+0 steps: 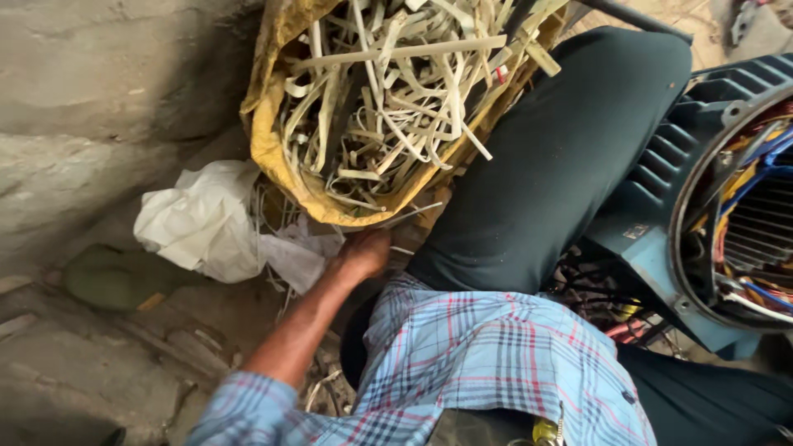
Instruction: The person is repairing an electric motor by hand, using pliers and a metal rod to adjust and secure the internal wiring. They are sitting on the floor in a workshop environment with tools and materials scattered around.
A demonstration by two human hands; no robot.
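My left hand reaches down under the rim of a yellow sack filled with pale flat strips. The fingers are tucked beneath the sack, next to my dark-trousered leg, so I cannot tell whether they hold anything. My forearm runs down to a blue plaid sleeve. My right hand is not in view.
A crumpled white plastic bag lies left of the sack on the rough grey ground. A green object sits further left. At the right is a blue electric motor housing with coloured windings, and tangled wires below it.
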